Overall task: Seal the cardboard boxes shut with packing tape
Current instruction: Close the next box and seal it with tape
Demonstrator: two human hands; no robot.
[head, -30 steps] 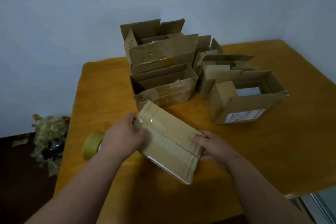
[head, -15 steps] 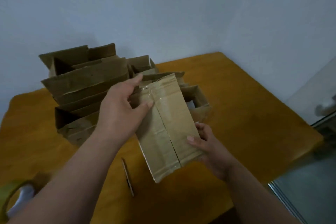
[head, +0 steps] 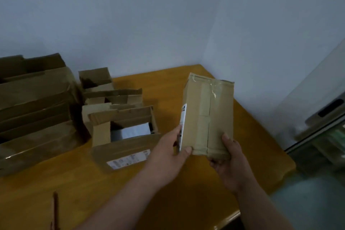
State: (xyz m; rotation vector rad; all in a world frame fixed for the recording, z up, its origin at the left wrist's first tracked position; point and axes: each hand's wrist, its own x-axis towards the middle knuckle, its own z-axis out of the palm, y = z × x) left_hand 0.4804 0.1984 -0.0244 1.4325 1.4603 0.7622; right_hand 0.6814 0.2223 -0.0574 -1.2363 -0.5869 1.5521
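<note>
I hold a small closed cardboard box [head: 208, 115] up above the right part of the wooden table [head: 168, 91]. Clear tape runs along its centre seam and wrinkles over its top end. My left hand [head: 169, 152] grips its lower left edge, thumb on the front, fingers behind near a white label. From below, my right hand [head: 228, 157] cups the lower right corner, thumb on the front. An open box [head: 124, 144] with a white label and a white item inside sits left of my hands. The tape roll is out of view.
Several open cardboard boxes [head: 35, 106] crowd the table's left and back. A thin brown stick-like tool [head: 55, 209] lies near the front left edge. The walls meet in a corner behind the table. Beyond the table's right edge stands a glass door or cabinet [head: 321, 123].
I lifted the taped box off the table and carried it right. My left hand slid from its top end down to the lower left edge. The view swung right, losing the tape roll.
</note>
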